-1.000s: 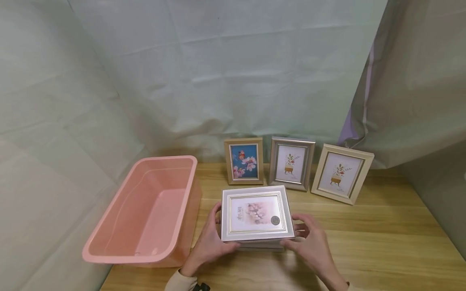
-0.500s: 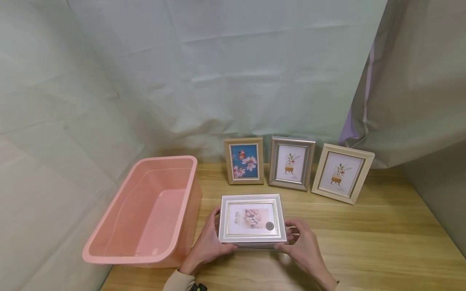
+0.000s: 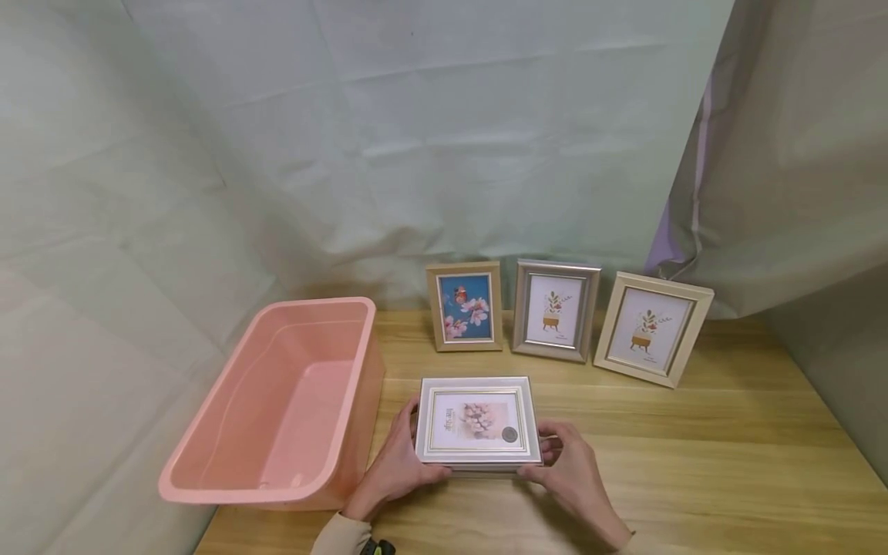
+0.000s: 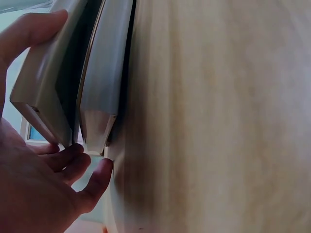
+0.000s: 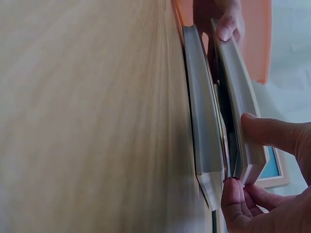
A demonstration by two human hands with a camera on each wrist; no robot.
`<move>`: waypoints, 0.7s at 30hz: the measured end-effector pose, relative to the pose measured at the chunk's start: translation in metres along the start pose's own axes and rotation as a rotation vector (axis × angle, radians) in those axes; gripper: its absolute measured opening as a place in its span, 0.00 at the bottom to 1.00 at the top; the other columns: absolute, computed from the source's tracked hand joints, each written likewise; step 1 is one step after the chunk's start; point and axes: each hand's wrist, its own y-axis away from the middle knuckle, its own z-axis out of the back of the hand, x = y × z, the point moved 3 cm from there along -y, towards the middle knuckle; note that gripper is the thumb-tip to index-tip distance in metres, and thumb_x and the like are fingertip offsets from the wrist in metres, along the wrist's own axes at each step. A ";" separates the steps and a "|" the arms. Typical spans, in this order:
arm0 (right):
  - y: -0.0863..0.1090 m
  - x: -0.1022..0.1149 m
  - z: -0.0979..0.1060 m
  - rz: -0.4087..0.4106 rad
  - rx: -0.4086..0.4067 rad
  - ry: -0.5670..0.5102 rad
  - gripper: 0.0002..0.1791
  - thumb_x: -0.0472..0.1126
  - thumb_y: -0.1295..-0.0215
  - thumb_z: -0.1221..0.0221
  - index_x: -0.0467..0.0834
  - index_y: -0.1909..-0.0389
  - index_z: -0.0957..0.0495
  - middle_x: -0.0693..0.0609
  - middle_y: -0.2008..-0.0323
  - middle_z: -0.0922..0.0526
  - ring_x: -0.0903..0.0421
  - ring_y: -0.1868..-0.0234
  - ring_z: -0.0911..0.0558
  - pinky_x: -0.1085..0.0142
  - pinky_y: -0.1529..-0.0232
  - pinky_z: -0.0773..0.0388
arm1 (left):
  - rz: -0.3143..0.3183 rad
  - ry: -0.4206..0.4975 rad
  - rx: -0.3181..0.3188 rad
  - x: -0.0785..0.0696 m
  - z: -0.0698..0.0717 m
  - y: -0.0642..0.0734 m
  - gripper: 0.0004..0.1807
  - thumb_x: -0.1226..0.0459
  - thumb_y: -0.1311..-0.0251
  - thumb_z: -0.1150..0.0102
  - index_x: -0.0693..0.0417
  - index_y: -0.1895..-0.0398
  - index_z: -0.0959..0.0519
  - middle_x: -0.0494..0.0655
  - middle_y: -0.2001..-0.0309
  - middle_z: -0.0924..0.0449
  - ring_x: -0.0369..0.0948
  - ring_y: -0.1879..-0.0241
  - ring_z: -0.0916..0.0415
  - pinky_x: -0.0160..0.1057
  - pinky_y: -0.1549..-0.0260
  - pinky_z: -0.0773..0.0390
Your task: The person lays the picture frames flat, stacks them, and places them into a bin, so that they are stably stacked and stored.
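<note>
A silver-white picture frame [image 3: 479, 420] with a pink blossom print lies face up, its long side toward me. My left hand [image 3: 398, 462] grips its left end, and my right hand [image 3: 572, 472] grips its right end. Both thumbs press the near edge while the fingers curl at the sides. Beneath it, flat on the table, is a second picture frame [image 5: 203, 107]. In the left wrist view a dark gap shows between the upper frame [image 4: 41, 80] and the lower one; whether they touch anywhere is hard to tell.
A pink plastic tub [image 3: 350, 401] stands at left, close to my left hand. Behind the stack stand a tan frame [image 3: 466, 308], a silver-grey frame [image 3: 555, 312] and a cream frame [image 3: 652, 331] on the wooden table [image 3: 721, 462]. Hanging cloth [image 3: 444, 154] encloses the back.
The upper picture frame has come down and toward me, shifting slightly left over the lower one. My right hand has moved left with it; the left hand has barely moved.
</note>
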 end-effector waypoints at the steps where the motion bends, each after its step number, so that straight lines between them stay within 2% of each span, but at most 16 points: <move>1: 0.000 0.000 0.000 0.002 -0.001 0.005 0.41 0.30 0.66 0.14 0.33 0.44 0.17 0.44 0.56 0.14 0.57 0.62 0.17 0.72 0.60 0.17 | -0.018 0.003 -0.007 0.002 0.000 0.000 0.77 0.53 0.71 0.08 0.70 0.17 0.46 0.74 0.24 0.35 0.65 0.27 0.30 0.59 0.26 0.28; 3: -0.001 0.000 0.000 0.006 -0.001 0.015 0.41 0.30 0.66 0.14 0.32 0.44 0.17 0.44 0.56 0.13 0.57 0.62 0.17 0.72 0.60 0.17 | -0.098 -0.023 -0.027 0.017 -0.005 -0.002 0.74 0.50 0.63 0.10 0.69 0.17 0.46 0.75 0.26 0.34 0.62 0.26 0.31 0.54 0.25 0.28; 6: -0.001 0.000 -0.001 0.013 -0.002 0.030 0.41 0.30 0.66 0.14 0.32 0.44 0.17 0.44 0.57 0.13 0.57 0.62 0.17 0.72 0.60 0.17 | -0.124 -0.026 -0.032 0.020 -0.006 -0.002 0.73 0.49 0.62 0.10 0.68 0.17 0.45 0.75 0.27 0.34 0.63 0.27 0.32 0.56 0.26 0.28; 8: -0.001 0.000 -0.001 0.014 -0.003 0.038 0.41 0.30 0.66 0.14 0.32 0.44 0.17 0.44 0.56 0.13 0.57 0.62 0.17 0.72 0.60 0.17 | -0.095 -0.019 -0.018 0.019 -0.006 -0.003 0.73 0.49 0.63 0.10 0.69 0.17 0.45 0.75 0.26 0.34 0.63 0.26 0.32 0.58 0.24 0.29; 10: -0.001 -0.001 -0.001 0.019 -0.004 0.043 0.41 0.30 0.66 0.14 0.32 0.44 0.17 0.44 0.56 0.14 0.57 0.62 0.17 0.72 0.60 0.17 | -0.015 0.002 0.008 0.005 -0.001 -0.003 0.77 0.50 0.70 0.08 0.70 0.18 0.44 0.75 0.25 0.34 0.67 0.25 0.34 0.68 0.25 0.32; 13: -0.001 -0.001 -0.001 0.020 -0.005 0.049 0.41 0.30 0.65 0.15 0.31 0.43 0.17 0.44 0.56 0.14 0.57 0.62 0.18 0.72 0.60 0.18 | 0.046 -0.034 0.028 0.001 -0.001 -0.003 0.77 0.52 0.71 0.07 0.70 0.17 0.45 0.73 0.22 0.35 0.66 0.21 0.36 0.69 0.22 0.35; 16: 0.000 -0.002 -0.002 0.025 -0.006 0.056 0.41 0.30 0.65 0.15 0.31 0.42 0.17 0.45 0.56 0.15 0.58 0.62 0.19 0.72 0.61 0.20 | 0.064 -0.079 0.040 -0.001 -0.001 -0.002 0.77 0.53 0.70 0.07 0.70 0.16 0.45 0.71 0.21 0.35 0.65 0.20 0.37 0.67 0.20 0.35; 21: 0.001 -0.003 -0.003 0.024 -0.008 0.062 0.41 0.29 0.64 0.15 0.31 0.42 0.17 0.45 0.57 0.16 0.58 0.62 0.20 0.73 0.61 0.21 | 0.065 -0.088 0.045 0.000 -0.003 0.000 0.77 0.53 0.71 0.07 0.69 0.16 0.45 0.70 0.22 0.33 0.64 0.21 0.34 0.67 0.21 0.33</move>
